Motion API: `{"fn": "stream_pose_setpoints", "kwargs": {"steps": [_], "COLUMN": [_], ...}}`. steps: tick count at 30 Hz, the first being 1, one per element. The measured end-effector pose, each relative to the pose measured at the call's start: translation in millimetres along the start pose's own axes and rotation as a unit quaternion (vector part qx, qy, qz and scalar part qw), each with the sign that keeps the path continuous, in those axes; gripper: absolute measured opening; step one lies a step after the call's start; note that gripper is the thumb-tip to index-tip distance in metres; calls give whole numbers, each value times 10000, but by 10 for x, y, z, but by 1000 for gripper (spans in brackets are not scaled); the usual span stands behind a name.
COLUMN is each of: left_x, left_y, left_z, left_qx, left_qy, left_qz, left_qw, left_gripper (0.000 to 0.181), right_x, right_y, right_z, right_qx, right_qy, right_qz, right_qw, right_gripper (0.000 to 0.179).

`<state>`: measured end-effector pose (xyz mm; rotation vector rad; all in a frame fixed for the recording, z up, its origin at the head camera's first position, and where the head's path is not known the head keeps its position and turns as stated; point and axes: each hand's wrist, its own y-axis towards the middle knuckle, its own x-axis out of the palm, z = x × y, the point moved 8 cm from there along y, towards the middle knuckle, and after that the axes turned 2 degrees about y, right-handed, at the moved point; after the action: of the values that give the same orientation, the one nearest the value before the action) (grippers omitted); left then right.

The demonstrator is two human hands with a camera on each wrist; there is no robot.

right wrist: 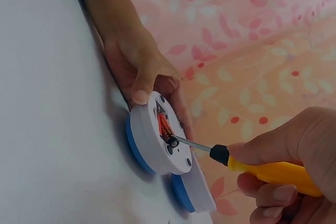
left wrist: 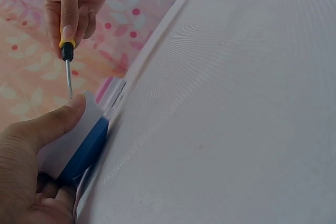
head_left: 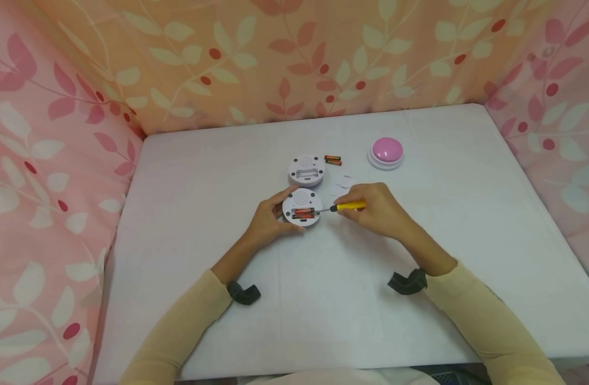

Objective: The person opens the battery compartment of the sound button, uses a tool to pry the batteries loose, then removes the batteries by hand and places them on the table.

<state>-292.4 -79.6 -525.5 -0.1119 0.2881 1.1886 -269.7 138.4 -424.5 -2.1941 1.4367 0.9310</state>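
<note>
My left hand [head_left: 269,220] grips a round white push-button device [head_left: 301,198] by its sides, thumb and fingers spread around it. It lies upside down, its blue dome [right wrist: 137,148] facing the table in the right wrist view. Two orange-red batteries [head_left: 303,212] sit in its uncovered compartment; in the right wrist view one end looks raised. With my right hand [head_left: 382,209] I hold a screwdriver [head_left: 352,205] by its yellow handle. Its metal shaft [right wrist: 194,144] reaches the batteries' right end, the tip at or touching them.
Behind the held device is a second upturned one [head_left: 306,162] with its battery compartment uncovered. Two loose batteries [head_left: 333,160] lie beside it. Small white pieces [head_left: 343,184] lie near my right hand. A pink-domed button [head_left: 387,150] stands farther back right. Floral curtains [head_left: 294,59] border the white table [head_left: 217,176].
</note>
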Motion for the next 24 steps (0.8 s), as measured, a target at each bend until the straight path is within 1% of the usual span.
{"fn": "stream_pose_setpoints", "kwargs": {"steps": [2,8,14,17,20,24], "left_x": [4,9,6,11,31,76], "left_y": [7,16,31,10,-60,-159], "left_z": [-4,-12,-22,-78,-169,-290], "left_qx": [-30,-52,26,-26,-81,-258], "left_qy": [16,-76,-58,-44,-67,-71], "left_qz": [-11,-40,-51,-64,-63,-37], "left_qw": [10000,10000,10000,10000,9999,9996], "left_gripper": [101,103,101,101,101,102], "right_x": [7,64,73,120,220,364], "right_y": [3,14,11,-6,-39,-84], "right_z": [14,9,-10,-14,-1,29], "right_qx": [28,-117,-142,-99,-44,54], "right_qy": [46,83,-9,-38,-59,-123], "right_qz": [-16,-126,-77,-104,-193,-328], "right_qw": [10000,9998,9999,9999,9998,9994], "right_gripper": [21,21,20,20,20,20]}}
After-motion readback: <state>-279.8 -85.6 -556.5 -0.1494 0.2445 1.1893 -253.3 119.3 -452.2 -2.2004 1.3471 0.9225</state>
